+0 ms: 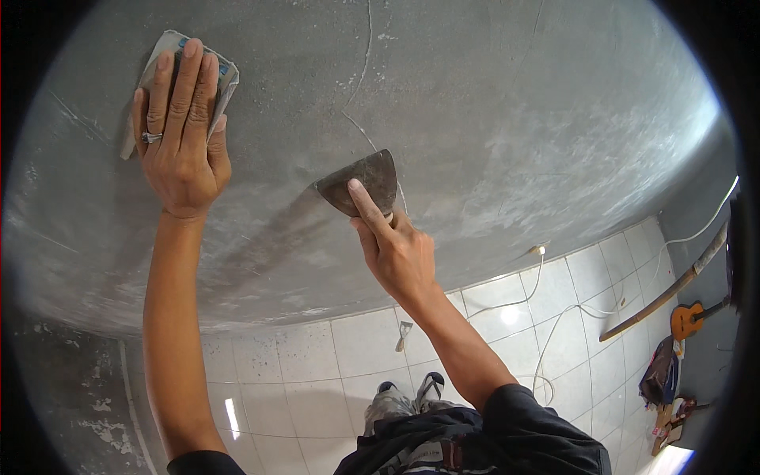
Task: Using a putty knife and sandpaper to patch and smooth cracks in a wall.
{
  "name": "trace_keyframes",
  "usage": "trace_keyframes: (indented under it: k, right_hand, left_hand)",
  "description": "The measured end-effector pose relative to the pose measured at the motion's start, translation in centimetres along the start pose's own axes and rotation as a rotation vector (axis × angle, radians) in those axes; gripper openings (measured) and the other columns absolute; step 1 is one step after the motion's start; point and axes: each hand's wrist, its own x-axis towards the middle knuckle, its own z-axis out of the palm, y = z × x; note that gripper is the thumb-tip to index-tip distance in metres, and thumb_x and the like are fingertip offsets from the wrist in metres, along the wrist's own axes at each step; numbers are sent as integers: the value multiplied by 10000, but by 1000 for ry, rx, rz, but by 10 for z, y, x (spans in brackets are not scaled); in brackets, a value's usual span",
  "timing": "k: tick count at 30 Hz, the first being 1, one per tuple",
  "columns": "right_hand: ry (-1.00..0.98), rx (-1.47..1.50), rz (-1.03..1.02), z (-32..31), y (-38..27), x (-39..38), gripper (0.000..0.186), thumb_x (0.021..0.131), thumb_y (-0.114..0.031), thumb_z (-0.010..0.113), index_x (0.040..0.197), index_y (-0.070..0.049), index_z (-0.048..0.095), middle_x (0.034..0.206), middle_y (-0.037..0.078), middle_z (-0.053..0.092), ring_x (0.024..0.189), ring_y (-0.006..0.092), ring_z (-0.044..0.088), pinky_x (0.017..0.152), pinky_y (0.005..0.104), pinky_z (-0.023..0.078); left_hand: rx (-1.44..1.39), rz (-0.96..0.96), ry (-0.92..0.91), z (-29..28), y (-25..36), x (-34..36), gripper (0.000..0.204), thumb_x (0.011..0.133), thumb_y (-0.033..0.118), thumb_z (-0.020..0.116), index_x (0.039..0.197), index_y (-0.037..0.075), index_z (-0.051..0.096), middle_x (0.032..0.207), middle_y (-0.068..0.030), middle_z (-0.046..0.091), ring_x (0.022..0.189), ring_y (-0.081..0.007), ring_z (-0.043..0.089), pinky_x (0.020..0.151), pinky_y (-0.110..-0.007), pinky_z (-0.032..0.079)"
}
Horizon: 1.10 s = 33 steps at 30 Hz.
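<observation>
My left hand lies with outstretched fingers over a folded pale sheet with blue print, which looks like sandpaper, and presses it to the grey wall. The sheet's edges show around the fingers; its underside is hidden. In my right hand is a putty knife with a broad dark blade. My index finger rests along the blade, and the grip hides most of the handle. Behind the blade runs a thin raised crack line. Whether the blade touches the wall, I cannot tell.
On the white tiled floor below lies a small scraper. A white cable winds across the tiles at the right. A long pole, a guitar and a dark bag are by the right wall.
</observation>
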Motion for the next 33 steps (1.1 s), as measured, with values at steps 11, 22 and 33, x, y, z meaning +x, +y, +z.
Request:
trace_keyframes:
  k: [11, 22, 33]
  right_hand:
    - [3, 33, 71, 13, 8, -33, 631, 943, -239, 661, 1510, -325, 397, 692, 98, 592, 445, 214, 558, 384, 361, 446]
    - [-47, 27, -10, 8, 17, -11, 611, 922, -213, 684, 1477, -325, 455, 759, 84, 635, 528, 224, 599, 438, 359, 461]
    - [-90, -23, 11, 1, 5, -5, 590, 925, -200, 678, 1468, -298, 472, 745, 106, 649, 536, 252, 617, 445, 376, 465]
  left_hand:
    - [-35, -20, -12, -3, 5, -2, 430, 1044, 272, 380, 1398, 113, 565, 1479, -13, 521, 1443, -214, 382, 1213, -409, 232]
    - [-3, -15, -14, 0, 3, 1, 417, 1037, 243, 405, 1401, 118, 563, 1481, 3, 520, 1438, -210, 391, 1206, -405, 243]
    - [4, -25, -32, -4, 8, -1, 425, 1034, 255, 396, 1399, 120, 567, 1489, -6, 511, 1447, -213, 375, 1215, -401, 223]
